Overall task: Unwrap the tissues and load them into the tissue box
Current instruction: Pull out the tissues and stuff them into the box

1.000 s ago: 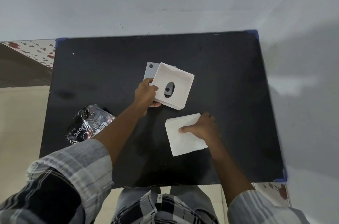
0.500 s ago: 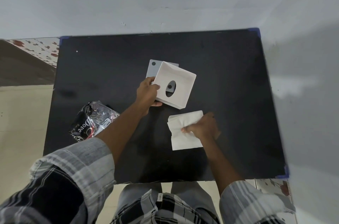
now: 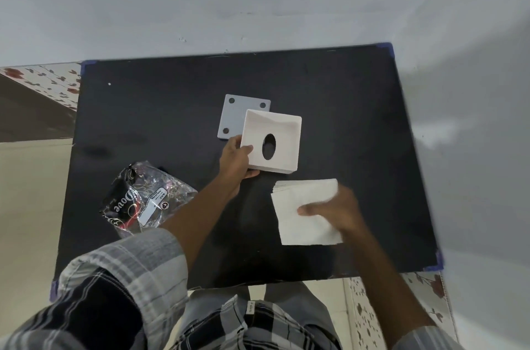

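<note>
Tissue box upturned, hollow, in left hand grip.

Soft, fairly dim daylight lies evenly over the scene, with a brighter patch on the wall at 3 o'clock and a broad grey shadow above and below it. The black table soaks up light and shows only a faint sheen at 9 o'clock, while the wrapper at 8 o'clock glints. The right hand is motion-blurred, the tissues under it stay sharp, and wide-angle bending curves the table edges toward the corners.
</note>
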